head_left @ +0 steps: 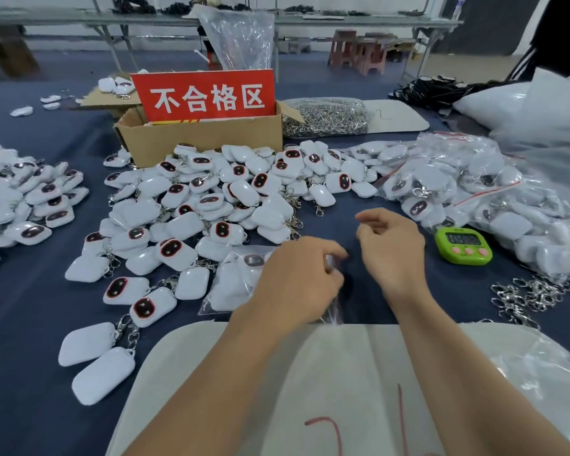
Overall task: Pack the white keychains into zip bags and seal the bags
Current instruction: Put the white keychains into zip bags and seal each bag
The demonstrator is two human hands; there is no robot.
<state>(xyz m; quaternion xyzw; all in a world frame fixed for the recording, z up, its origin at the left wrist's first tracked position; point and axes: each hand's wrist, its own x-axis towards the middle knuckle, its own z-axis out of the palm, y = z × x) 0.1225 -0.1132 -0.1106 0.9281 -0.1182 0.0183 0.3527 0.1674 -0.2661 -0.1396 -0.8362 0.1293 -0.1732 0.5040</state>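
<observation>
A dark blue cloth covers the worktop. Behind it the room shows grey folding tables, pink stools, a tall clear plastic sack and, at the far right, a person in black clothing with white stripes. The white keychains lie loose in a broad heap across the middle of the cloth, with a second heap at the left edge. Many show a dark, red-rimmed face and others lie blank side up. Behind the middle heap stands an open cardboard box carrying a red sign with the white characters 不合格区. To its right lies a bag of metal clasps, and loose clasps lie near the right edge. Filled bags with red seal lines pile up on the right, beside a green timer whose digits are too blurred to read. A pale sheet marked with red pen strokes lies at the near edge. The left grip is curled around a clear zip bag, partly over one packed bag. The right grip hovers near it, loosely curled; I cannot tell whether it pinches anything.
</observation>
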